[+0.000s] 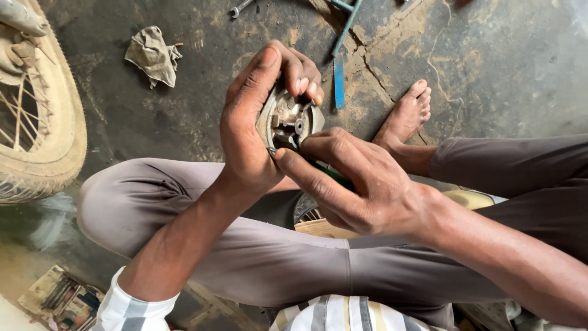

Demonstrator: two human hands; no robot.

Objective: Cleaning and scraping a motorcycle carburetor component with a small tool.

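The left hand (251, 122) is cupped around a round, grimy grey metal part with small studs and springs in its middle (289, 119), thumb arched over the far rim and fingers curled tight on the other side, so the part sits held up in front of the person's crossed legs, above the knees. The right hand (355, 184) has its fingers closed around a thin tool with a green handle (334, 176), and presses its working end into the near centre of the part; the tip itself is hidden behind the fingers. By the look of it, the step in hand is working on one of the small fittings inside the part, which calls for a steady grip from the left hand and a careful push from the right.

At the near left corner an open flat box (58, 297) holds what look like slim tools, too small to tell apart. A crumpled grey rag (152, 55) lies on the stained concrete floor (502, 67), far left, beside a dusty spoked wheel (43, 110).
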